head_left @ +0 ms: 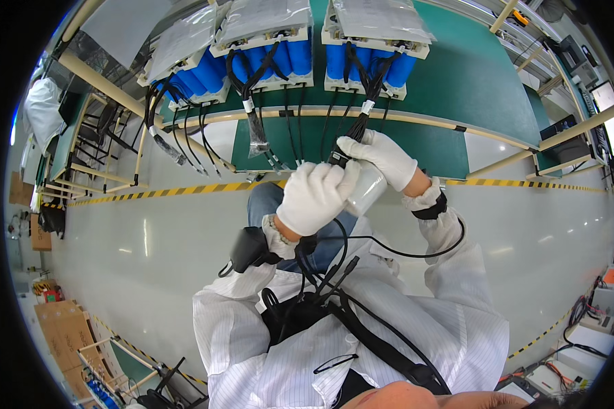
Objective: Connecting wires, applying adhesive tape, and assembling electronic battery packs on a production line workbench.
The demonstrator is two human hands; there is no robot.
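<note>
My left hand (318, 198), in a white glove, is closed with its fingers curled at the edge of a clear plastic bag (367, 192). My right hand (382, 157), gloved too, pinches the lower end of a black cable bundle (355, 131) with a white tag (367, 107) on it. A black connector (338, 158) at the bundle's end shows between the two hands. The bundle hangs from the rightmost battery pack (368, 63), which has blue cells and a pale frame. How far the bag covers the connector is hidden by my fingers.
Two more blue-celled packs (269, 58) (201, 78) stand on the green bench (457, 88). Their cable bundles hang over its front rail (430, 121), with clear bags (259, 146) on the ends. A green lower shelf (430, 146) lies beneath. Black cables (402, 252) run across my front.
</note>
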